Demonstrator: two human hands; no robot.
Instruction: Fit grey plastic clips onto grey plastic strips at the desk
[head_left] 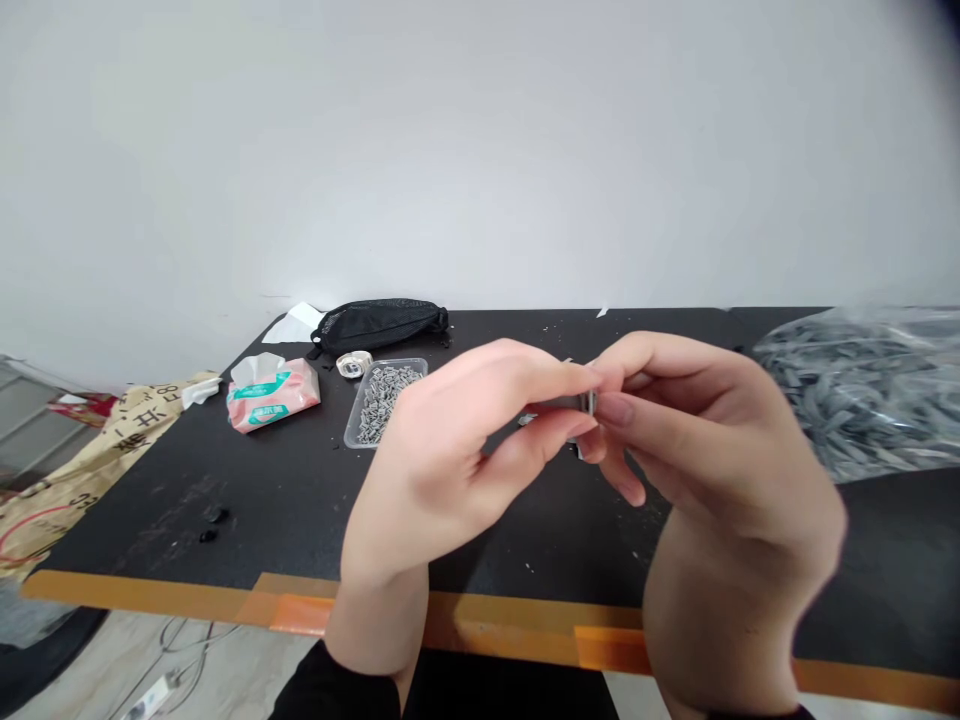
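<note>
My left hand [457,440] and my right hand [697,430] meet above the middle of the table, fingertips pinched close together. Between them shows a small grey metal-looking piece [591,403], seen edge-on; its exact kind is too small to tell. Thumb and forefinger of both hands press on it from either side. Behind my left hand stands a clear plastic tray [349,425] full of small grey metal-looking parts [386,400]. A small pale thing [527,419] is partly visible on the table behind my fingers.
Left of the tray are a pink tissue pack [274,393], a roll of tape [354,364] and a black mesh pouch [382,323]. A large clear bag of grey strips [870,390] lies right. Small black bits [212,522] lie front left. Brown tape covers the table's front edge [510,625].
</note>
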